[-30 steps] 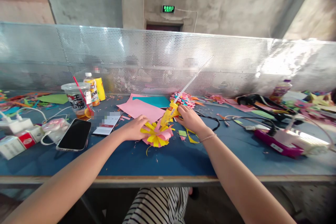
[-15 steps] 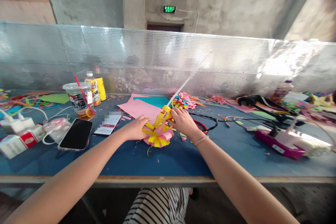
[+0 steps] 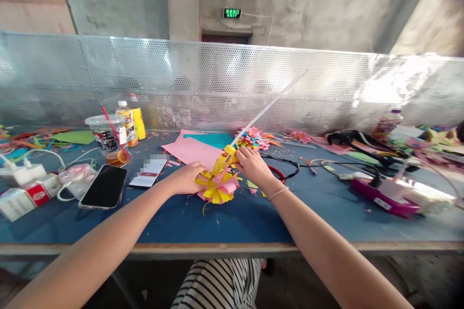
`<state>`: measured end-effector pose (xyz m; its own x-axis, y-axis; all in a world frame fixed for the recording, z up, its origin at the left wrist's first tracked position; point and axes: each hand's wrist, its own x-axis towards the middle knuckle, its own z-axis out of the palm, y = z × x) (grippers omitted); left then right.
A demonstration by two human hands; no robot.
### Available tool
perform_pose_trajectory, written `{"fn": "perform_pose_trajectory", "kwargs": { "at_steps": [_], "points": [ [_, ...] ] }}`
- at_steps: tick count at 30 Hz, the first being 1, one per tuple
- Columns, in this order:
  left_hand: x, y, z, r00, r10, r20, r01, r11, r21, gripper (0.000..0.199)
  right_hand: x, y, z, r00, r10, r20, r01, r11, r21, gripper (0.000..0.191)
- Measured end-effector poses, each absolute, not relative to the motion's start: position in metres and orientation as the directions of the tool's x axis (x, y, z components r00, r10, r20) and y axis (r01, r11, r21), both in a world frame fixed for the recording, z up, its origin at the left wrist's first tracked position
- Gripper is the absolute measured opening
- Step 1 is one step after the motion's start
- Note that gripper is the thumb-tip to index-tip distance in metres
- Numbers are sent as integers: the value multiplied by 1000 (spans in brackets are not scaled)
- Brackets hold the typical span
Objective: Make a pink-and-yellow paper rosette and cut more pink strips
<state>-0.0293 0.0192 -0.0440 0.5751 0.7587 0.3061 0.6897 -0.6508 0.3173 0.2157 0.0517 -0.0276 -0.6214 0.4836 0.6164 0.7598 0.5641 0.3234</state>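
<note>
A yellow glue gun with a long whitish glue stick rising from its back is gripped by my right hand. Its nozzle end points down at a pink and yellow paper flower. My left hand is closed on the flower's left edge, with the fingertips partly hidden by the petals. Behind both hands lies a sheet of pink paper, overlapping a teal sheet.
A phone, a lit second phone, a plastic cup with a straw and a bottle stand or lie left. Cables and a purple power strip lie right. A perforated screen borders the back.
The glue stick's far end has swung to the right and slightly up. Both hands keep their hold, with the flower nearly in the same place.
</note>
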Motion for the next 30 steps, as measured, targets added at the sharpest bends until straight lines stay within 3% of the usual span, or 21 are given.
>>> {"fn": "perform_pose_trajectory", "kwargs": {
  "at_steps": [14, 30],
  "points": [
    [-27, 17, -41, 566, 775, 280, 715, -631, 301, 37, 221, 58, -29, -562, 518, 644, 813, 489, 316, 15],
    [-30, 22, -44, 582, 761, 286, 689, -648, 325, 38, 224, 61, -29, -576, 526, 626, 802, 513, 307, 12]
  ]
}}
